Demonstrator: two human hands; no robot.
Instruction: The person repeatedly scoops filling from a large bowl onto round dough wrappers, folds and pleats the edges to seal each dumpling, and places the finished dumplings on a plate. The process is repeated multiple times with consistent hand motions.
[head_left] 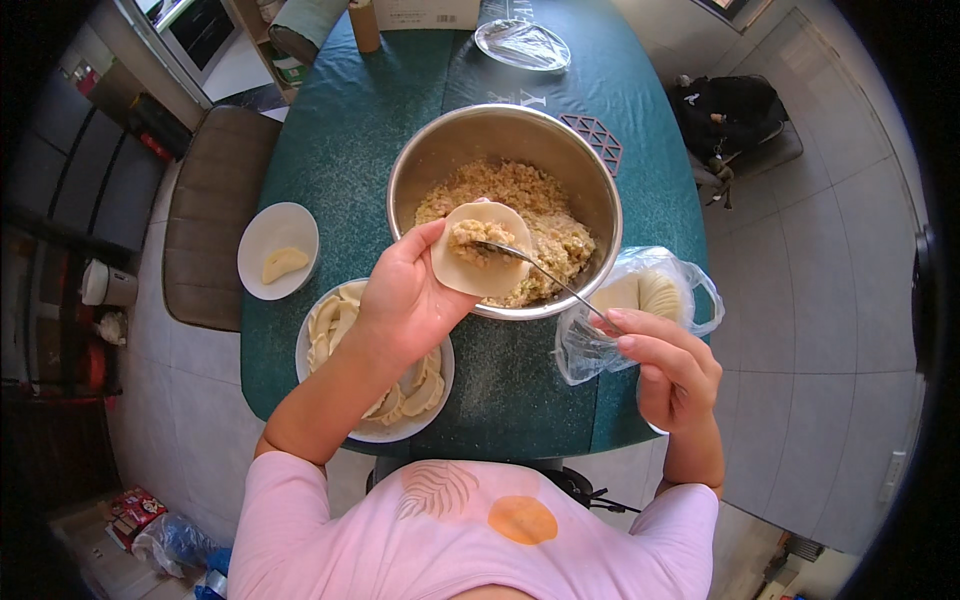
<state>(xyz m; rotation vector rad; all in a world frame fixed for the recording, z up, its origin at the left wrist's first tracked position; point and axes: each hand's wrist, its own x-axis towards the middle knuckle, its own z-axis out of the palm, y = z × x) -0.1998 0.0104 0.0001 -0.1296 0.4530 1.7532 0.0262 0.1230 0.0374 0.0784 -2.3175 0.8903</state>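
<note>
My left hand (pixel 413 292) holds a round dumpling wrapper (pixel 462 273) on its fingers, above the near rim of a large steel bowl (pixel 603 185). A clump of minced filling (pixel 472 236) lies on the wrapper. My right hand (pixel 672 368) grips the handle of a metal spoon (pixel 555 279), whose tip rests in that clump. More filling (pixel 520 185) fills the bowl's bottom. Under my left forearm, partly hidden, stands a white dish (pixel 449 385) of folded dumplings (pixel 425 392). Beside my right hand lies a clear plastic bag (pixel 584 350) with a stack of wrappers (pixel 658 296).
A white bowl (pixel 250 240) with one dumpling (pixel 285 264) stands at the left edge of the green-covered table (pixel 335 170). Behind the steel bowl are a lattice trivet (pixel 596 142) and a plastic-wrapped plate (pixel 522 46). A brown padded bench (pixel 218 215) stands at the left.
</note>
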